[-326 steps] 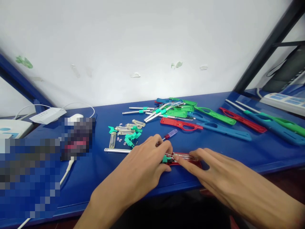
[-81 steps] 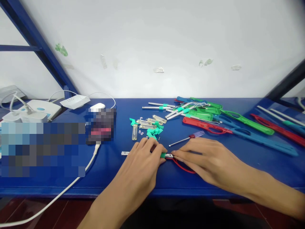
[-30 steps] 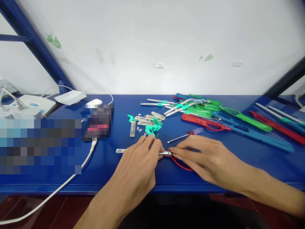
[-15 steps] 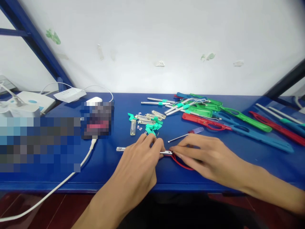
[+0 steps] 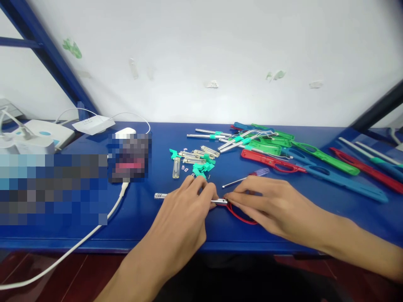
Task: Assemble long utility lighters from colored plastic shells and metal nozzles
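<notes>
My left hand (image 5: pixel 187 209) is closed around a slim metal lighter tube (image 5: pixel 160 196), which lies crosswise above the tabletop. The tube's slotted end sticks out on the left, its other end just past my fingers. Under that right end sits a red plastic lighter casing (image 5: pixel 241 217) with a looped handle, partly covered by both hands. My right hand (image 5: pixel 267 201) has thumb and fingertips pinched together at the joint of tube and casing; whatever is between them is hidden. Just behind it lies a screwdriver (image 5: pixel 234 181) with a clear purple handle.
Clear lighter fuel tanks (image 5: pixel 193 159) and green plastic bits (image 5: pixel 203 167) lie beyond my left hand. Metal tubes (image 5: pixel 208 136) and red, green and blue casings (image 5: pixel 346 186) spread to the right. A phone (image 5: pixel 129 161) with a white cable (image 5: pixel 94 233) is at left, on the blue table (image 5: pixel 151 235).
Both hands keep the same hold on the tube and casing. The view shifts very slightly; nothing else visibly moves.
</notes>
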Motion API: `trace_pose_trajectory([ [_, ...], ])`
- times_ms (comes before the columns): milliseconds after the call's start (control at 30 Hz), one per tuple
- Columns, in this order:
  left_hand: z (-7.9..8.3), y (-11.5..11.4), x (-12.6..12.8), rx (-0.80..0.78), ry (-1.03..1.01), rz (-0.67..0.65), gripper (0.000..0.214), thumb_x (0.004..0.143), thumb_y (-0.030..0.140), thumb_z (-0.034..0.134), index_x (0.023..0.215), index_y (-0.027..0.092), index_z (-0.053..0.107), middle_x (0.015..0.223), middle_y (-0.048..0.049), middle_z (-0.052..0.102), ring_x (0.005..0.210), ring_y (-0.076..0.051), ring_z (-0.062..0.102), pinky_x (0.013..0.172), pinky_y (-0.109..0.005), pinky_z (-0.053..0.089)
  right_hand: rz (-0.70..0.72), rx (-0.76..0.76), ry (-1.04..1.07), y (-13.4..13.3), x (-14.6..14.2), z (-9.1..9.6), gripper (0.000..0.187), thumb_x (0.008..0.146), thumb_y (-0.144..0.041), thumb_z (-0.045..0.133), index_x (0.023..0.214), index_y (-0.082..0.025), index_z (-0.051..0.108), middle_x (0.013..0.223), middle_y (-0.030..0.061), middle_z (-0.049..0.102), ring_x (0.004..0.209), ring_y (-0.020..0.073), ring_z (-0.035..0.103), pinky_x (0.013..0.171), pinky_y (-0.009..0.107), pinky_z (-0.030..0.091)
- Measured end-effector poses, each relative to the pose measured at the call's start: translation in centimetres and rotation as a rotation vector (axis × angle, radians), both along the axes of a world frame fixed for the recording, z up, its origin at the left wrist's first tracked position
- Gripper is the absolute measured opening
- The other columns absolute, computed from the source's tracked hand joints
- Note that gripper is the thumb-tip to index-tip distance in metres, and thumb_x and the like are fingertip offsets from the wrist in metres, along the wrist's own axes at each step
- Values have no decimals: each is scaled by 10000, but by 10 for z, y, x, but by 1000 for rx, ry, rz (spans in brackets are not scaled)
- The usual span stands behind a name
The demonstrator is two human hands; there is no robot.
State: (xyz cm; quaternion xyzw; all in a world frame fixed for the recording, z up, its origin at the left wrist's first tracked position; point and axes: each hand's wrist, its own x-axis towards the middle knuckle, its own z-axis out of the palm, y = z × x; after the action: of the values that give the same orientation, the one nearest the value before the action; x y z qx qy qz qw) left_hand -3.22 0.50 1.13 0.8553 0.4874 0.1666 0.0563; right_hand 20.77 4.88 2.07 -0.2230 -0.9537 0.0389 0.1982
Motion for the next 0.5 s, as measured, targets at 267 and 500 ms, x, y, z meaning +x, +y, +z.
trace_pose_trajectory([
  [267, -5, -2, -2, 41, -59, -18, 334, 886, -86, 447, 977, 214, 564, 1030, -42, 590, 950, -255, 569, 742, -401, 539, -87, -122, 12, -1, 5, 5, 257, 1049, -173, 572, 1151, -246, 797, 1053, 19, 787, 899, 175, 741, 816, 290, 540],
  [500, -9, -4, -4, 91, -78, -17, 298, 919, -60, 466, 969, 204, 594, 1038, -44, 599, 963, -243, 584, 739, -377, 533, -54, -16, 22, -1, 5, 3, 275, 1075, -193, 522, 1136, -219, 789, 1035, 38, 789, 873, 190, 738, 785, 309, 541],
])
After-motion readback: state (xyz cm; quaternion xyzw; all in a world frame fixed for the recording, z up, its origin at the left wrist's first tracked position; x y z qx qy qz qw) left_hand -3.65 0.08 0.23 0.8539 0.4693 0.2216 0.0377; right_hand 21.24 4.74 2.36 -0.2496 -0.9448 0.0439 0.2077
